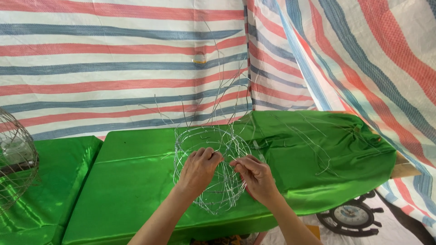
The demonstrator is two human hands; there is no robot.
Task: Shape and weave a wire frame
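Observation:
A half-woven basket of thin silver wire (213, 140) stands on a table covered with shiny green cloth (136, 172). Long loose wire ends rise from its rim toward the striped tarp behind. My left hand (198, 170) grips the near side of the wire frame, fingers curled round strands. My right hand (255, 176) pinches a wire strand right beside it, at the frame's near right. Both hands sit close together over the front of the basket.
A rounded wire basket (13, 159) stands at the far left on a second green-covered surface. Loose wires (313, 145) lie on the cloth to the right. A striped tarp (113, 68) forms the back and right walls. A wheel-shaped clock (352, 217) lies below the table's right end.

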